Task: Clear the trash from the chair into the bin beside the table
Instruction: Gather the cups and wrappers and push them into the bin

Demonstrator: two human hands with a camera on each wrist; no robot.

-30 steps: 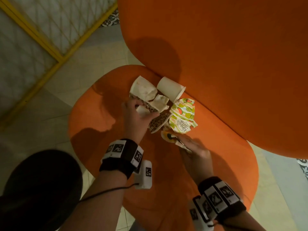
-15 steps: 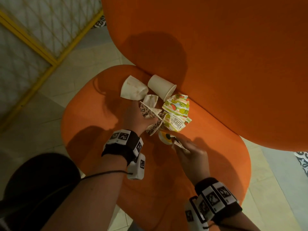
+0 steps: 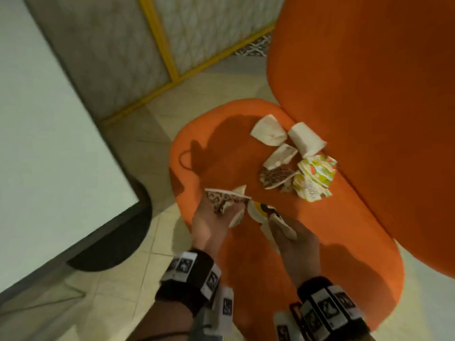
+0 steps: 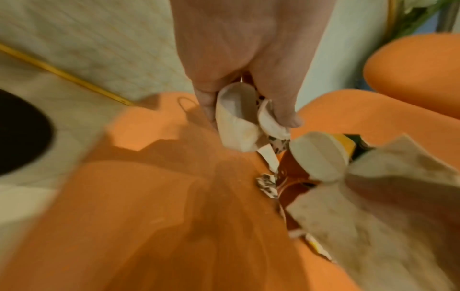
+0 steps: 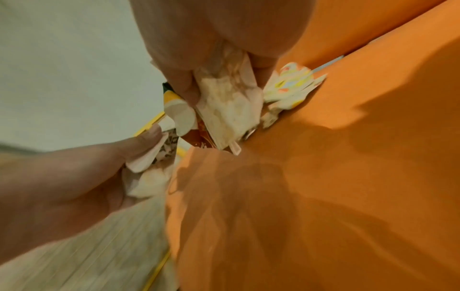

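Trash lies on the orange chair seat [image 3: 246, 267]. My left hand [image 3: 216, 217] grips a crushed leopard-print paper cup [image 3: 224, 198] above the seat's left front edge; the left wrist view shows its white inside [image 4: 236, 122]. Beside it, my right hand [image 3: 288, 232] holds a crumpled paper cup with a yellow and black print [image 3: 258, 209], seen as a white crumpled wad [image 5: 229, 110] between thumb and fingers. Farther back on the seat lie two white cups [image 3: 269, 134] [image 3: 306, 141], a flattened white cup [image 3: 280, 156], another leopard-print cup [image 3: 275, 179] and a fruit-print cup [image 3: 315, 178].
A black round bin [image 3: 115, 242] stands on the tiled floor left of the chair, partly under the white table [image 3: 49, 143]. The chair's tall orange backrest [image 3: 369, 94] rises on the right. A yellow-framed panel [image 3: 160, 45] lines the far wall.
Both hands have drawn back from the pile toward the seat's front left, each lifting its piece of trash. The view swung left, bringing the table and bin into sight.
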